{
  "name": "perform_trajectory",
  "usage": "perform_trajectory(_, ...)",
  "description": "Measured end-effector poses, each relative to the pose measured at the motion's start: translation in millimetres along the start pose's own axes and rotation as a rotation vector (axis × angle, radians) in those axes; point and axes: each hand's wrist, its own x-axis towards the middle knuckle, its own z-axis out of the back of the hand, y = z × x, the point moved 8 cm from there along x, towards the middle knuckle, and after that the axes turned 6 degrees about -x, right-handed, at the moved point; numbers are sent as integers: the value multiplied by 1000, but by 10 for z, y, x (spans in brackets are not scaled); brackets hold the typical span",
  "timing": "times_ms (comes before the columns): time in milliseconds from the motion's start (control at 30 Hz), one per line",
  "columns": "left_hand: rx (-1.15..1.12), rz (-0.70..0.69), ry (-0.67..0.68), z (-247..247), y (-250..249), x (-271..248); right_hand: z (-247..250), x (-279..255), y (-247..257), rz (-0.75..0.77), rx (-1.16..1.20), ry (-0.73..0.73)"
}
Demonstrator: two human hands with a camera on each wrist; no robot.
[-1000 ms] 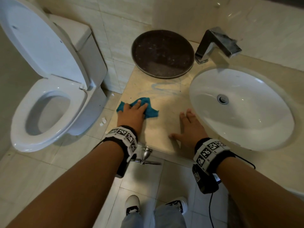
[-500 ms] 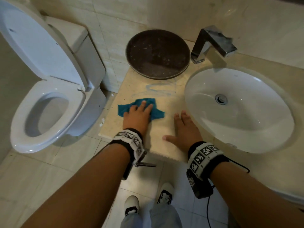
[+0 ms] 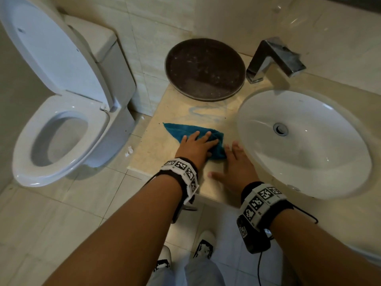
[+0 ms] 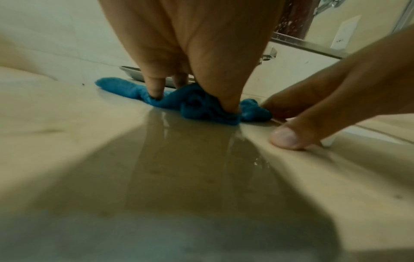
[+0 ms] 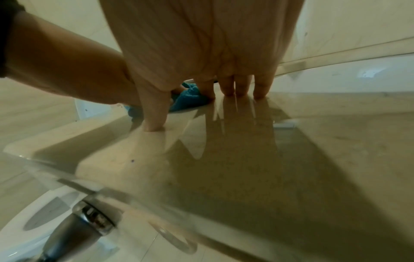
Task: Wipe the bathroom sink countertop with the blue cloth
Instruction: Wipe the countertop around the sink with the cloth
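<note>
The blue cloth lies bunched on the beige countertop, between the toilet side and the sink. My left hand presses flat on the cloth with straight fingers. A wet sheen trails behind the cloth toward the front edge in the left wrist view. My right hand rests flat on the counter just right of the cloth, fingers spread and straight, its index finger touching the cloth. A faint blue smear marks the counter behind the cloth.
A white oval sink is set into the counter at the right, with a chrome faucet behind it. A dark round tray leans at the back wall. An open toilet stands left of the counter. My shoes stand on floor tiles below.
My left hand has slid the cloth to the right across the counter, from near the left edge until it meets my right hand. The right hand has stayed flat in place.
</note>
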Motion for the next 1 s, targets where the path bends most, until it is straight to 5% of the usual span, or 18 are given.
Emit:
perform_trajectory(333, -191, 303, -165, 535, 1184, -190, 12, -43, -7, -1, 23, 44)
perform_trajectory(633, -71, -158, -84, 221, -1, -139, 55, -30, 27, -10, 8, 22)
perform_trajectory(833, 37, -135, -154, 101, -97, -129, 25, -20, 11, -16, 17, 15)
perform_trajectory(1000, 73, 126, -183, 359, 444, -117, 54, -50, 20, -16, -6, 45)
